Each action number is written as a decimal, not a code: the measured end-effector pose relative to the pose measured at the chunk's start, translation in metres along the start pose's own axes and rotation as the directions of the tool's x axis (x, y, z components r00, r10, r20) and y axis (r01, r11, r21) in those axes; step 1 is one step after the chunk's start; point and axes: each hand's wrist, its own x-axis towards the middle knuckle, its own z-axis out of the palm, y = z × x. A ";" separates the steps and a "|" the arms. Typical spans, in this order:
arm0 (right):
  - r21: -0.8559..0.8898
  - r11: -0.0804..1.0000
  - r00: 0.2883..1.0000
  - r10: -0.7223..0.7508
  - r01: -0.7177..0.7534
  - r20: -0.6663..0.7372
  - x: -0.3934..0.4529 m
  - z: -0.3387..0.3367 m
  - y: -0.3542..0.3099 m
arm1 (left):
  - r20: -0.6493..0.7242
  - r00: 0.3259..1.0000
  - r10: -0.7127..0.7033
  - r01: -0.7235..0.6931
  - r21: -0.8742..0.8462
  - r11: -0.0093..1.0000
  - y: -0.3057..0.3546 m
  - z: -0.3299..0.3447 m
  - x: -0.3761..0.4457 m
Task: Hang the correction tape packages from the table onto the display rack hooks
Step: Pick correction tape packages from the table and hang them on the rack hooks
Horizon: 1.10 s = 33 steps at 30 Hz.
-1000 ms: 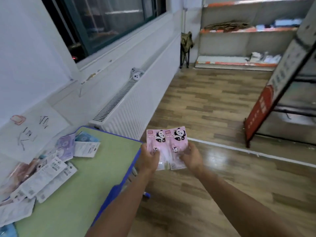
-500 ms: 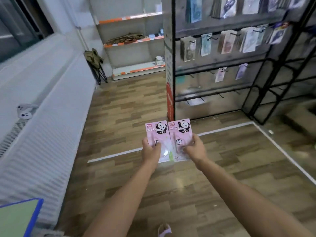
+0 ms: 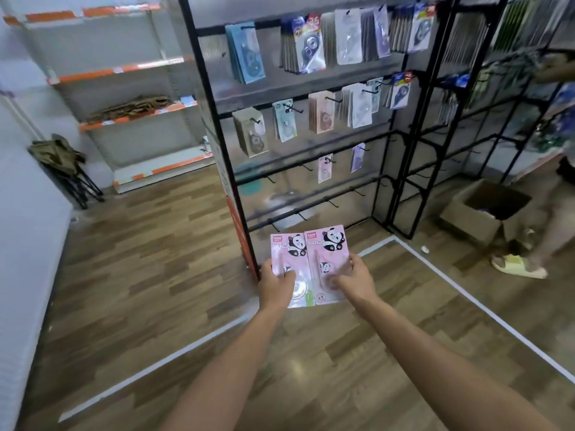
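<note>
I hold two pink panda correction tape packages side by side in front of me. My left hand [image 3: 275,284] grips the left package [image 3: 287,255] at its lower edge. My right hand [image 3: 354,279] grips the right package [image 3: 329,247] the same way. The black display rack [image 3: 217,119] stands just beyond them, with several packages hanging on its upper hooks and a pink package [image 3: 325,168] on a lower row. Bare hooks [image 3: 329,203] stick out from the lowest bars, straight above the packages I hold.
A cardboard box [image 3: 479,213] sits on the floor at the right, beside another person's foot in a yellow slipper [image 3: 515,265]. White shelves with orange strips [image 3: 133,116] line the back wall, and a folded stool [image 3: 65,169] stands at the left.
My view has swung right from the green table to the display rack, which is now close in front. Both hands keep holding the two pink packages.
</note>
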 end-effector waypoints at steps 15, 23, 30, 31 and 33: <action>-0.006 0.999 0.999 0.044 -0.044 0.010 0.228 -0.084 -0.015 | 0.103 0.994 0.020 -0.017 -0.028 0.999 0.078 0.184 0.147; -0.022 0.999 0.999 0.032 -0.031 0.037 0.349 -0.127 -0.044 | 0.076 0.995 -0.062 0.071 -0.121 0.990 0.132 0.260 0.214; -0.095 0.993 0.990 0.079 -0.068 0.115 0.447 -0.108 -0.056 | 0.022 0.996 -0.091 0.093 -0.091 0.992 0.139 0.296 0.297; -0.072 0.995 0.989 0.080 -0.072 0.122 0.463 -0.104 -0.056 | 0.005 0.997 -0.082 0.083 -0.066 0.994 0.139 0.301 0.312; -0.059 0.995 0.987 0.089 -0.081 0.133 0.494 -0.097 -0.056 | -0.019 0.998 -0.062 0.062 -0.025 0.998 0.140 0.313 0.343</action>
